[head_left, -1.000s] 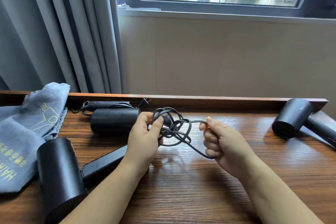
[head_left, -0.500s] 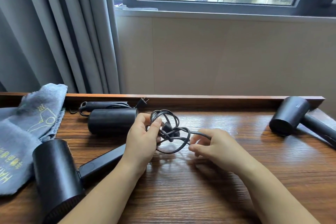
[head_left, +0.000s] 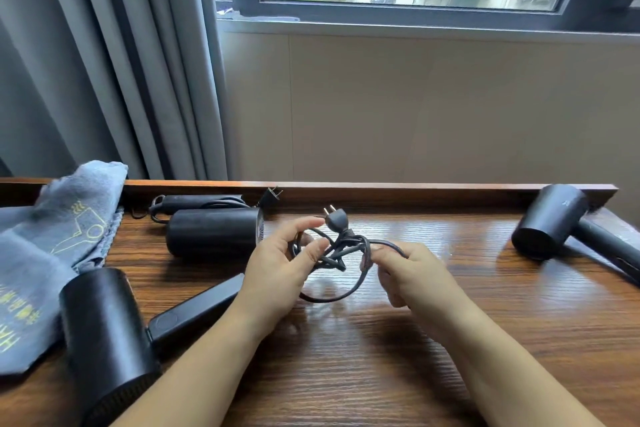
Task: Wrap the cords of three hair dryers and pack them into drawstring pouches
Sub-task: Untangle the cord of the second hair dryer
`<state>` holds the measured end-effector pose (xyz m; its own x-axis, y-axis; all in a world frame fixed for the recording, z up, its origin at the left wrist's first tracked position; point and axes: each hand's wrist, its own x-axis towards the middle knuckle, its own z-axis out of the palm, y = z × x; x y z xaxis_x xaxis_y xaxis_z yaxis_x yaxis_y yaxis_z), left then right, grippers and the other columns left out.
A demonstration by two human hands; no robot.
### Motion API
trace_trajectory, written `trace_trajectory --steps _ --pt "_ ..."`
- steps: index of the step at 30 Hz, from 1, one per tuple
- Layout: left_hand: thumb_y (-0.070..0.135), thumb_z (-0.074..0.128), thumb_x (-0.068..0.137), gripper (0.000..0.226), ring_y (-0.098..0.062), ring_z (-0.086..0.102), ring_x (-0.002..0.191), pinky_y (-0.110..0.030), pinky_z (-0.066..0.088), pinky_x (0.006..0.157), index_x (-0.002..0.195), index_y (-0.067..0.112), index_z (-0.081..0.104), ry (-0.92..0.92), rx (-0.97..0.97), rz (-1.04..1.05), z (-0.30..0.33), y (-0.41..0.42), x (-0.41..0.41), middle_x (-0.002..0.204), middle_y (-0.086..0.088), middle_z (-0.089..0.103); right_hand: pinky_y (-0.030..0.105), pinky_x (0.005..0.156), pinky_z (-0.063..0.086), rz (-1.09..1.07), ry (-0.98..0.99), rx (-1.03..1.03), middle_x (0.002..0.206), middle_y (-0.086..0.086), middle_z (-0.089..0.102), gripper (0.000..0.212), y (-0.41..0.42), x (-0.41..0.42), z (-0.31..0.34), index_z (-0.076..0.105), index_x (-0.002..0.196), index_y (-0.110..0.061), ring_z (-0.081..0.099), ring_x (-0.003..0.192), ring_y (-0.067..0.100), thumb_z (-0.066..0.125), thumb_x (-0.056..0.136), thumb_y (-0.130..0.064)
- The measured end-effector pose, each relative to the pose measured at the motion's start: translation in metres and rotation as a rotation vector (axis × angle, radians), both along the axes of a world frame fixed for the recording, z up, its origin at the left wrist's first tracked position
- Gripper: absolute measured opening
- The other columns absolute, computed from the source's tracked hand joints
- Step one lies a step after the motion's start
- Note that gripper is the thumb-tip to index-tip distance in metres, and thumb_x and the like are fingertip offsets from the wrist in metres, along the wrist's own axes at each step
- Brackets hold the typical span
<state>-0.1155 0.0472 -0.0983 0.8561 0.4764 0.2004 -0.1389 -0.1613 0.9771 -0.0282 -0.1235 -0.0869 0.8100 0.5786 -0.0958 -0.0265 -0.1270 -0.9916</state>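
We see the black cord [head_left: 332,253] bunched in loose coils just above the desk [head_left: 398,357], near its middle, with its two-pin plug [head_left: 335,220] sticking up out of the top of the bundle and one loop hanging down toward the wood. Our left hand [head_left: 277,274] has its grip closed round the left side of the coils, thumb and forefinger curled over the strands, palm turned inward. Our right hand [head_left: 412,274] pinches a strand on the right side of the bundle, its fingers curled tight around it and knuckles facing up. Both forearms come in from the near edge and converge on the cord. The cord appears to run to the near hair dryer [head_left: 104,333], which lies at the left with its handle pointing toward our left wrist. A second hair dryer [head_left: 213,230] lies just beyond the left hand, its own cord wound on the handle behind it against the raised back rail [head_left: 381,188]. A third hair dryer [head_left: 550,220] rests at the far right, well apart from the hands. Grey drawstring pouches [head_left: 48,253] with yellow print are heaped at the left edge, touching the near dryer. Bare wood lies open between the right hand and the far-right dryer and along the near edge.
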Motion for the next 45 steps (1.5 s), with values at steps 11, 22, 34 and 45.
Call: trace_trajectory --steps 11,22,34,45 --pt "0.066 0.061 0.073 0.030 0.022 0.037 0.119 0.003 0.029 0.093 0.100 0.054 0.062 0.197 0.364 -0.125 0.000 0.000 -0.004 0.133 0.025 0.036 0.033 0.058 0.045 0.128 0.162 0.193 0.082 0.012 0.065 0.040 0.002 0.001 0.001 0.063 0.067 -0.008 0.060 0.074 0.015 0.037 0.098 -0.007" --pt "0.022 0.082 0.080 0.027 0.014 0.047 0.114 0.002 0.036 0.086 0.103 0.031 0.072 0.169 0.329 -0.082 -0.006 0.001 -0.002 0.130 0.013 0.047 0.035 0.088 0.057 0.167 0.028 0.151 0.109 0.030 0.062 0.052 0.005 0.003 -0.008 0.071 0.112 0.000 0.056 0.100 0.038 0.072 0.082 -0.043" --pt "0.033 0.076 0.086 0.017 -0.006 0.052 0.075 -0.024 0.040 0.074 0.101 0.036 0.069 0.122 -0.014 -0.073 -0.008 0.004 0.001 0.119 -0.006 0.063 0.028 0.080 0.056 0.285 -0.155 -0.021 0.095 0.013 0.066 0.031 -0.006 0.012 -0.007 0.073 0.078 -0.011 0.061 0.082 0.015 0.058 0.079 -0.038" --pt "0.019 0.077 0.085 0.034 -0.002 0.053 0.113 -0.014 0.037 0.103 0.096 0.047 0.062 0.141 0.294 0.133 -0.001 0.006 -0.002 0.127 0.010 0.046 0.017 0.040 0.023 -0.276 0.056 0.295 0.056 -0.006 0.040 0.030 -0.019 0.036 0.007 0.042 0.076 -0.022 0.036 0.050 0.008 0.060 0.093 -0.005"
